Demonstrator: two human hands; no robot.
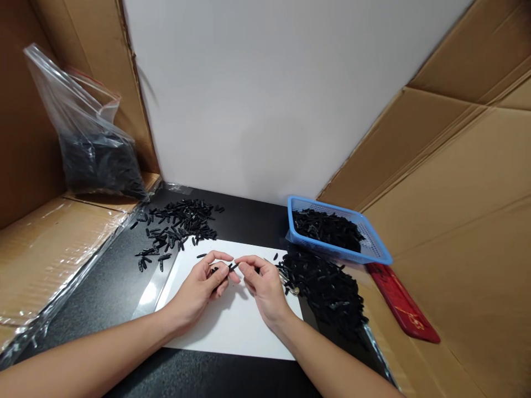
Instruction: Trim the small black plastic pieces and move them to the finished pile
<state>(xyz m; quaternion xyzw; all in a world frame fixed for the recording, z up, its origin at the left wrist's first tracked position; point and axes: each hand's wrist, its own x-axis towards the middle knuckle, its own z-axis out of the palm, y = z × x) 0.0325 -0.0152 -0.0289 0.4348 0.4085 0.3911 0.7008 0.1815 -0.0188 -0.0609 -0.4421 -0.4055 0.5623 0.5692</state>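
A small, slim black piece [233, 267] spans the gap between my two hands over a white sheet [236, 331]. My left hand [194, 290] pinches its left end between thumb and fingers, and more black pieces show inside the curled fingers. My right hand [265, 287] grips the other end with thumb and index finger. Just right of that hand lies a shiny metal item [293, 290], partly hidden, its kind unclear. One loose black piece [201, 255] rests on the sheet beyond my left hand.
Similar black pieces form a scattered pile [186, 218] at back left and a denser heap [327, 287] at right. More fill a blue basket [384, 257] behind that heap. A clear zip bag [99, 160], a red flat object [404, 304] and cardboard walls [464, 182] flank the dark table.
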